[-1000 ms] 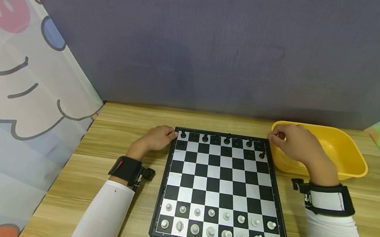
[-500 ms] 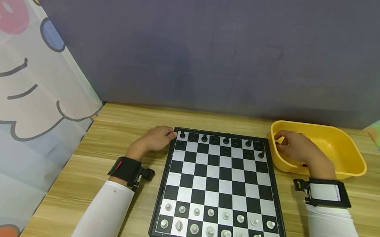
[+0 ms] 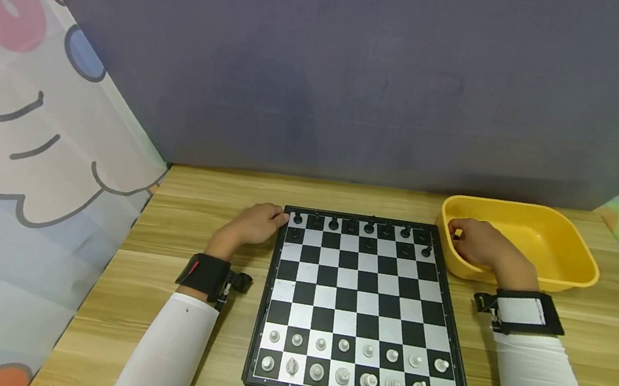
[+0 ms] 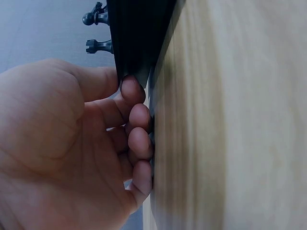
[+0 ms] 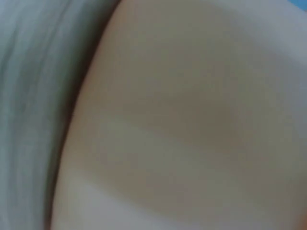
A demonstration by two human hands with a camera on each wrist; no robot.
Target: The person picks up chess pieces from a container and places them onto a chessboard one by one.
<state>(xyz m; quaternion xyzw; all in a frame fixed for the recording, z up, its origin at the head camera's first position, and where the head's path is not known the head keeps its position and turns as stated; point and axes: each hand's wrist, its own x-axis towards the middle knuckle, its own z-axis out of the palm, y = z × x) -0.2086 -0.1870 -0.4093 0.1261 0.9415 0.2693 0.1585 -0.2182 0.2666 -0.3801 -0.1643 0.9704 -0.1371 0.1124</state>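
At the far left corner of the chessboard [image 3: 358, 300], my left hand [image 3: 255, 222] pinches the board's edge. In the left wrist view the thumb lies along the upper side and the index fingertip [image 4: 132, 90] against the edge, the other fingers curled beside the table. My right hand [image 3: 483, 247] is down inside the yellow basin [image 3: 567, 282], near its left wall, fingers bent. A small dark thing [image 3: 457, 234] shows by its fingertips; I cannot tell whether they grip it. Black chess pieces line the far row, with a black pawn [image 3: 426, 252] in front at right.
White chess pieces [image 3: 343, 376] fill the two near rows of the board. The board and basin stand side by side on a wooden table [image 3: 185, 228], with a grey panel [image 3: 324, 89] behind. The right wrist view is blurred, mostly skin and sleeve.
My right hand has gone from above the basin's left rim down into the basin, its fingers bending inward. The left hand has stayed at the board's corner.
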